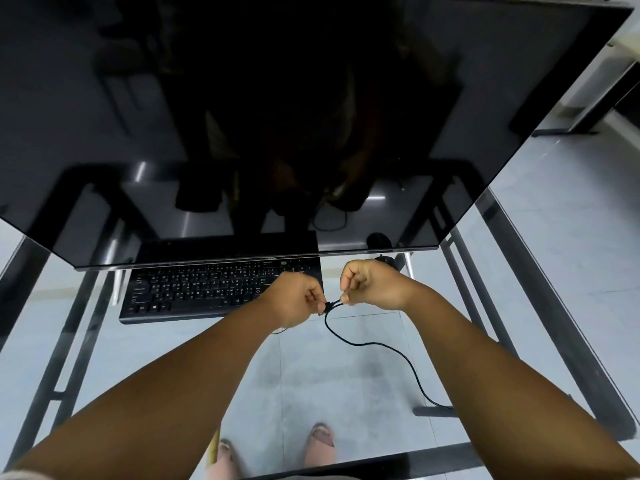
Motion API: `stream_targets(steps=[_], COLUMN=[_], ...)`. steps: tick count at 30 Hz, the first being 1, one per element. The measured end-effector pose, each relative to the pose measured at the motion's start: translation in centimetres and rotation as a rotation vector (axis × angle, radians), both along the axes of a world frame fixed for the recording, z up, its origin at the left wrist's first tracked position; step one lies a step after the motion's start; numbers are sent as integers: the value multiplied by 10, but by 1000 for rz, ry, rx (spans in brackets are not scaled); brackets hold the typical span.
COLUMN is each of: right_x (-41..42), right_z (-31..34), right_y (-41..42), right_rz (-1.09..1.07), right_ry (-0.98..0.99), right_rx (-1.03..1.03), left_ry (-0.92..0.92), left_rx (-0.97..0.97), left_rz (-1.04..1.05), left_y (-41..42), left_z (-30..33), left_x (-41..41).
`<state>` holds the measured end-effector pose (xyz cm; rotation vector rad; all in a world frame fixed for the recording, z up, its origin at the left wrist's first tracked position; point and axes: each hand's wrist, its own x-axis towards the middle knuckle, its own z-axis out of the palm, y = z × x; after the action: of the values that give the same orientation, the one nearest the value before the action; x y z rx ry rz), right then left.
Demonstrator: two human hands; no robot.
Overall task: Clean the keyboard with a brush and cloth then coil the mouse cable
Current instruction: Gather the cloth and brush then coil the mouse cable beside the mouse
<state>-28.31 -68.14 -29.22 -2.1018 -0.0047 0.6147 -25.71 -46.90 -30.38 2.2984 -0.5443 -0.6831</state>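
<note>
While the monitor [277, 116] hides the top edge of the one keyboard [207, 292] and most of the mouse [386, 259], both the left hand [294, 299] and right hand [370, 284] pinch the single mouse cable [381, 346] beside the keyboard's right end.

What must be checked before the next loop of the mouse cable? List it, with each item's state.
1. Left hand pinching the mouse cable: ok.
2. Right hand pinching it close by: ok.
3. Slack trailing clear of the keyboard: ok.
4. Slack free of knots: ok on the visible run; the far end passes under the right forearm, cannot tell.
5. Mouse free to follow: cannot tell, mostly hidden.
6. Loops already gathered: cannot tell, fingers cover them.
</note>
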Motion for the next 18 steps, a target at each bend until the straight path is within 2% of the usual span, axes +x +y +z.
stream_targets(steps=[3, 7, 9, 11, 14, 16, 18], right_x=[5, 16, 20, 23, 25, 26, 26], right_z=[1, 6, 8, 9, 12, 12, 10], right_y=[-1, 3, 6, 5, -3, -11, -11], right_rz=[58, 29, 42, 62, 89, 70, 29], right_ry=[62, 44, 47, 63, 85, 61, 22], right_rx=[5, 56, 89, 91, 46, 31, 48], left_ry=[42, 364, 426, 420, 445, 618, 908], left_rx=[22, -279, -332, -281, -95, -64, -205], left_rz=[-35, 139, 162, 124, -9, -66, -42], left_y=[1, 7, 11, 14, 26, 38, 43], left_z=[3, 6, 6, 7, 10, 15, 21], left_x=[0, -1, 0, 3, 9, 11, 8])
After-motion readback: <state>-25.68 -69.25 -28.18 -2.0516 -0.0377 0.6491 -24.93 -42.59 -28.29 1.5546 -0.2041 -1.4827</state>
